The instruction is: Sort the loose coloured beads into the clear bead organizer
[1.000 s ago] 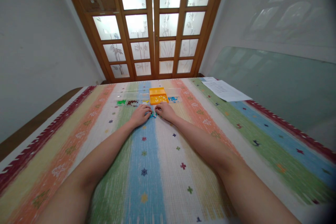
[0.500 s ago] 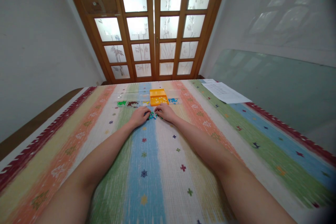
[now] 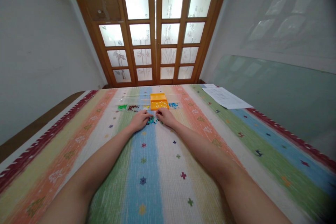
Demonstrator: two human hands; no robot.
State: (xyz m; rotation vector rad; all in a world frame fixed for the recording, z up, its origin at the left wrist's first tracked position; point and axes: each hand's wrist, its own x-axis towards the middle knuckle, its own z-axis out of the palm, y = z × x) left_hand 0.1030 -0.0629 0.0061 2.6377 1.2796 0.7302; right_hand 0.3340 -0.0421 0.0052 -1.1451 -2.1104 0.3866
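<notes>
A small pile of loose blue, green and dark pieces (image 3: 151, 120) lies on the striped tablecloth between my two hands. At its left edge is my left hand (image 3: 139, 120), its fingers stretched out toward the pieces and slightly apart. On the other side my right hand (image 3: 166, 116) bends down with thumb and fingers drawn together at the pile; anything held there is too small to make out. Just beyond the hands stands an open orange-yellow box (image 3: 158, 97) with whitish pieces (image 3: 160, 104) inside.
Clear trays flank the box, holding green pieces (image 3: 122, 107), brown pieces (image 3: 133, 107), yellow pieces (image 3: 146, 107) and blue pieces (image 3: 173, 105). Printed paper sheets (image 3: 225, 98) lie at the back right of the tablecloth (image 3: 147, 196). Wooden glass-paned doors (image 3: 156, 49) stand behind the table.
The view has tipped up slightly, so everything sits lower in the picture. My left fingers reach out a little further over the pile. My right hand stays beside it, fingers drawn together.
</notes>
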